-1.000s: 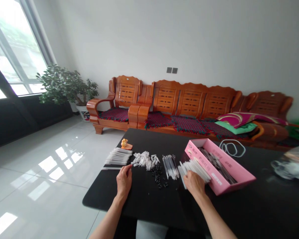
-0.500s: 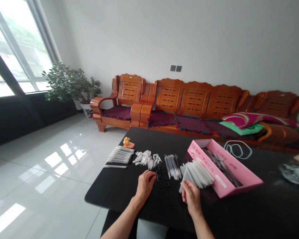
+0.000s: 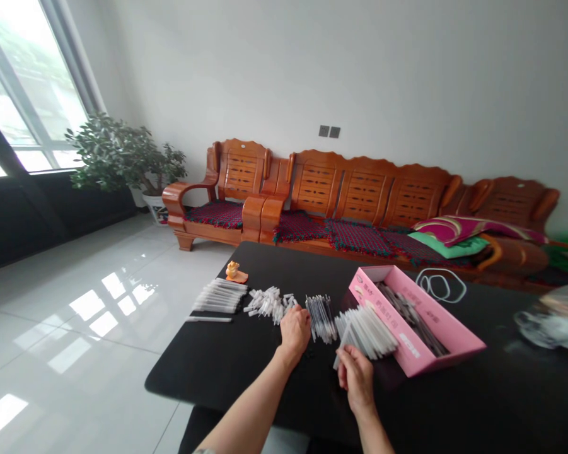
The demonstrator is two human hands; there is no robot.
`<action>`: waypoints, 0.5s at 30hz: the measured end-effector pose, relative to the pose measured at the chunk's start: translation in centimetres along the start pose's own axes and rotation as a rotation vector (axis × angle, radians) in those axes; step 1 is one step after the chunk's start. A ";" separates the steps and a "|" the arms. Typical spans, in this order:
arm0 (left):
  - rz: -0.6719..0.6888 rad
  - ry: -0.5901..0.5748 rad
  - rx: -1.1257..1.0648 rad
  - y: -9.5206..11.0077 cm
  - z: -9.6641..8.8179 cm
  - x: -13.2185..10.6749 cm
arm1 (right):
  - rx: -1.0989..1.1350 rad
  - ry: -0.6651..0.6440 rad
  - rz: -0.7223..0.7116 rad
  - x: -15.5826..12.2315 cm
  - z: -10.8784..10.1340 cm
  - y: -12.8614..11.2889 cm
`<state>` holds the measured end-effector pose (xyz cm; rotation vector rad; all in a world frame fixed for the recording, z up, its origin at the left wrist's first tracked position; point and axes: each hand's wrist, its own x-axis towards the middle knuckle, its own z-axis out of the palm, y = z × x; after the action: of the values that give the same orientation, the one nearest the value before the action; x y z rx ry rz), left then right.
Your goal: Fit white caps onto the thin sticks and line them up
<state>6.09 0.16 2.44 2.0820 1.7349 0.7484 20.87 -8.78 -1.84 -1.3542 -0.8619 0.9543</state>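
My left hand (image 3: 295, 328) rests knuckles-up on the black table (image 3: 246, 372). Its fingers curl down over the small black pieces, between the heap of white caps (image 3: 268, 303) and the bundle of thin refills (image 3: 319, 314); what they pinch is hidden. My right hand (image 3: 355, 377) is closed on a white pen barrel (image 3: 340, 352) just in front of the pile of white barrels (image 3: 367, 328). That pile leans against the pink box (image 3: 447, 328).
A row of white pens (image 3: 217, 296) and one loose pen (image 3: 208, 319) lie at the table's left, behind them an orange figurine (image 3: 235, 272). White loops (image 3: 439, 284) and a plastic bag (image 3: 551, 321) lie to the right. Wooden sofas (image 3: 359, 195) stand behind.
My left hand has moved right from the pens at the table's left to the black pieces by the refills. My right hand has drawn back from the barrel pile with one barrel.
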 end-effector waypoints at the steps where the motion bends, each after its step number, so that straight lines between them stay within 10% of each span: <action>1: -0.013 -0.005 0.015 0.1 -0.1 0.6 | -0.003 -0.002 0.000 0.0 0.0 0.0; 15: -0.125 -0.084 0.092 0.1 0.5 3.0 | -0.035 -0.031 -0.027 -0.1 -0.2 0.4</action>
<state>6.88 3.16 2.63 2.0097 1.8645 0.5466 21.04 -8.98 -2.21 -1.3574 -0.9222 0.9458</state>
